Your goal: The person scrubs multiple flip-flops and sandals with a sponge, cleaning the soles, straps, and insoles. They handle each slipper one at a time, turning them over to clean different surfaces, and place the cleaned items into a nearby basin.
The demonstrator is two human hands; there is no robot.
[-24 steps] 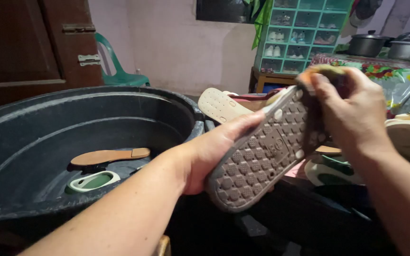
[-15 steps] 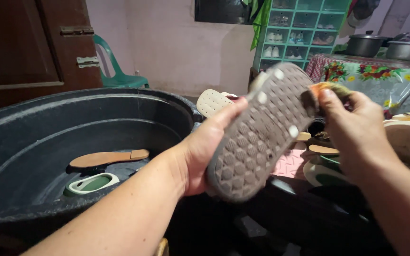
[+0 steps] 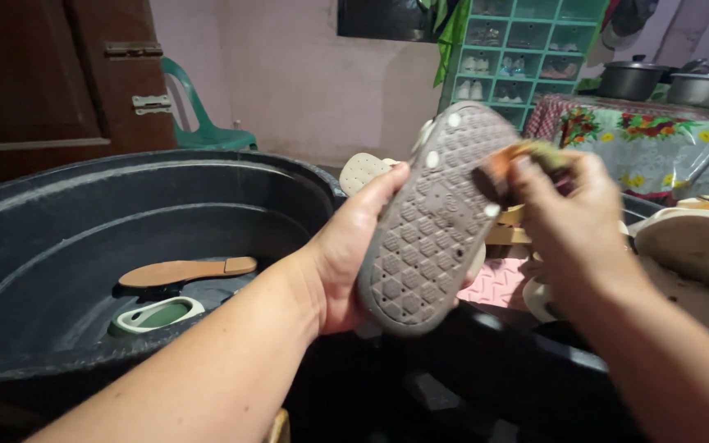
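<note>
Since 0.8 s ago the grey rubber slipper with the hexagon-patterned sole (image 3: 436,217) has tipped more upright, its toe end now rising higher toward the shelf behind, and the right hand (image 3: 572,217) has slid off the top edge of the sole to its right side, near the upper end. That shift puts the small orange and green scrubbing pad (image 3: 527,156) against the tread rather than over the toe, so by my reading the rubbing has passed from the tip to the side of the upper sole. The left hand (image 3: 354,246) is clamped on the slipper from the left, thumb lying along the sole's edge and palm behind it, holding the sole turned toward the camera. The right hand is closed around the pad, fingers bunched together on it, touching the sole. Slipper and pad sit between the 2 hands, above the near rim of the large black plastic tub (image 3: 67,246). Inside the tub lie a flat tan insole (image 3: 186,271) and just beside it a pale green slipper (image 3: 157,313). Behind stand a green plastic chair (image 3: 198,123), a teal cubby shelf holding shoes (image 3: 527,57), and a desk with a floral cloth (image 3: 658,148) carrying 2 metal pots (image 3: 629,78).
</note>
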